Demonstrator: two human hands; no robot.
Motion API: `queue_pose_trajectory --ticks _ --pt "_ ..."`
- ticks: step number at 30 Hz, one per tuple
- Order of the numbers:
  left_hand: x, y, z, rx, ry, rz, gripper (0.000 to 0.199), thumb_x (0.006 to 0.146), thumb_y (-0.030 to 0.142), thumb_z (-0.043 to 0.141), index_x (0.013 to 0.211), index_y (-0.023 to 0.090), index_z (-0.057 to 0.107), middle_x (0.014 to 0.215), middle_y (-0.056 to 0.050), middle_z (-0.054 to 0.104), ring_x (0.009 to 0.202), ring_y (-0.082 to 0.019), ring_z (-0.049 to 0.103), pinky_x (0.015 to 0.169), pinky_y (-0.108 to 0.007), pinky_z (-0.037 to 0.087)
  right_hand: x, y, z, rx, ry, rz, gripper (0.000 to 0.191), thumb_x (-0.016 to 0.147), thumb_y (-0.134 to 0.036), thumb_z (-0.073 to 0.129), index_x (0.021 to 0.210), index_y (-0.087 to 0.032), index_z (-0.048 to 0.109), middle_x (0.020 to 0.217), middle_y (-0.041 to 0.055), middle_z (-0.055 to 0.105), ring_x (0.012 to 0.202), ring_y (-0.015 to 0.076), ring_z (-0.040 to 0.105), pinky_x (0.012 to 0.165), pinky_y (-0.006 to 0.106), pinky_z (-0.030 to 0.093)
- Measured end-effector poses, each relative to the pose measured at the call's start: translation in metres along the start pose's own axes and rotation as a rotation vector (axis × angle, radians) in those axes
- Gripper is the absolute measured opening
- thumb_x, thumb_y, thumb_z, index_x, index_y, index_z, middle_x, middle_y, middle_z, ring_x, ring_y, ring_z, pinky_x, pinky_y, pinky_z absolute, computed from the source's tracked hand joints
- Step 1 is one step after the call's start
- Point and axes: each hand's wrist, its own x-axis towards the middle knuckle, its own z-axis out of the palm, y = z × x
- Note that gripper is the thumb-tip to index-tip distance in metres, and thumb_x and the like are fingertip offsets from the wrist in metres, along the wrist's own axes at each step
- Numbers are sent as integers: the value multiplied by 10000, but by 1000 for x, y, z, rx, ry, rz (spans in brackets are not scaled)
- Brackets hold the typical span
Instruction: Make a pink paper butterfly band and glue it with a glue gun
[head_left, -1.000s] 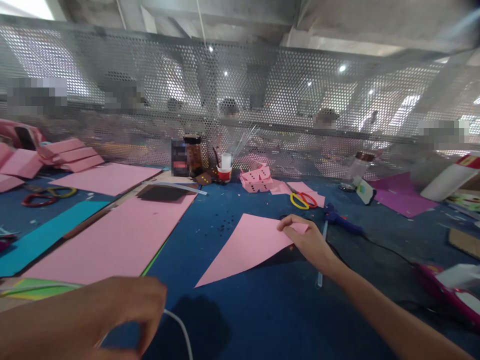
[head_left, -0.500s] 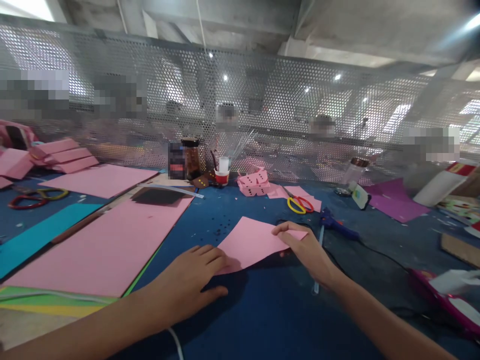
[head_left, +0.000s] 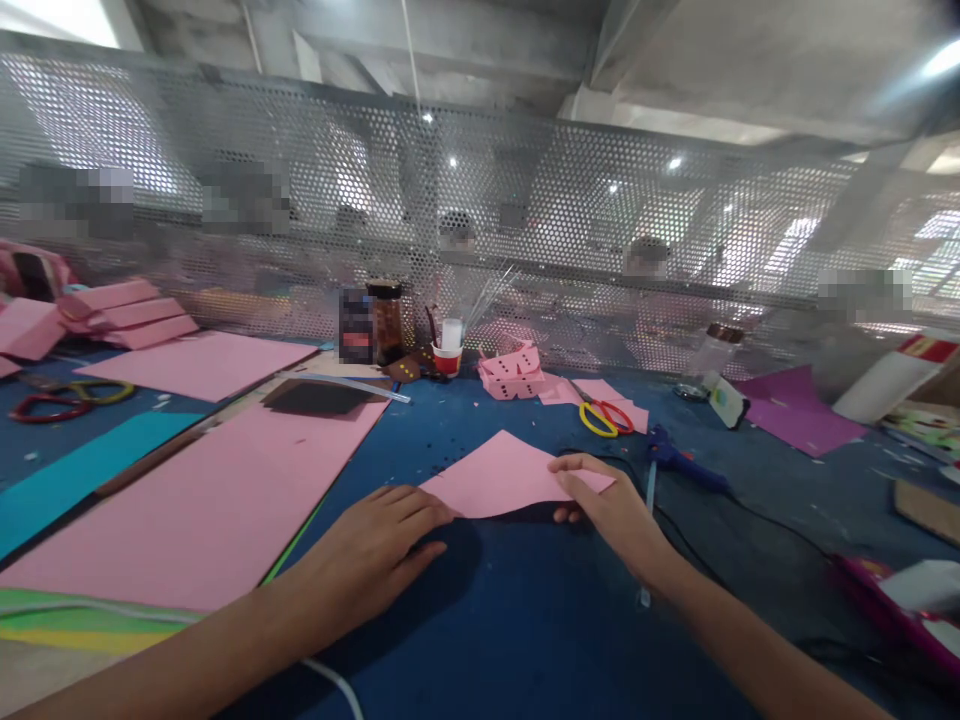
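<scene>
A small pink sheet of paper [head_left: 499, 480] lies over the blue tabletop, its right side lifted and bowed. My right hand [head_left: 607, 505] pinches that sheet near its right corner, thumb and index finger closed on it. At the left corner, my left hand [head_left: 390, 540] lies flat with its fingers stretched over the paper edge and the thumb apart. Beyond the sheet sit red-and-yellow-handled scissors [head_left: 606, 418] on pink scraps. To the right of my right hand is a blue glue gun [head_left: 686, 462] with a clear glue stick.
Large pink sheets [head_left: 202, 500] are stacked at left beside a teal strip [head_left: 97, 460]. Farther back stand a red-and-white cup [head_left: 448, 360], a dark-lidded jar [head_left: 388, 325] and a dotted pink paper piece [head_left: 511, 372]. A perforated metal screen [head_left: 555, 220] rises behind. Cables cross the right side.
The pink sheet has turned slightly, its left corner moving away from me and its front edge now bowing up. My left hand has shifted slightly left; my right hand keeps its pinch.
</scene>
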Motion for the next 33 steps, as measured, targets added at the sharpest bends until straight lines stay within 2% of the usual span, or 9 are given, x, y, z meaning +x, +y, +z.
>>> queue_pose_trajectory --ticks 10,16,22,25,33 --pt "-2 -17 0 -34 104 -61 247 968 372 491 1164 290 617 1171 -8 676 1079 -203 604 931 -359 456 -5 -12 -6 112 61 -49 216 820 -377 613 910 -196 689 929 27 670 645 155 634 590 280 519" --pt "-2 -13 -1 -54 51 -47 408 851 490 648 1214 311 597 1210 -20 663 1118 -239 593 962 -386 445 -4 -10 -3 47 25 -33 263 861 -390 576 991 -181 668 874 26 695 581 144 652 567 266 468" --pt "1 -14 -5 -83 58 -89 266 951 379 521 1200 328 603 1181 -8 678 1095 -217 606 953 -371 450 -4 -3 3 -49 -57 -78 351 897 -411 550 1146 -169 604 679 15 703 643 185 690 622 285 502" --pt "2 -17 -4 -85 42 -110 264 957 385 506 1190 322 613 1186 -8 682 1102 -220 607 968 -381 449 -5 -1 4 -48 -74 -93 386 905 -427 547 1195 -174 578 688 19 716 669 192 701 643 295 518" --pt "1 -24 -2 -38 107 -194 305 950 424 494 1181 276 628 1193 -27 688 1121 -239 610 983 -404 463 -9 -14 2 64 -40 -78 461 888 -494 571 1197 -152 570 772 52 727 708 196 712 666 295 530"
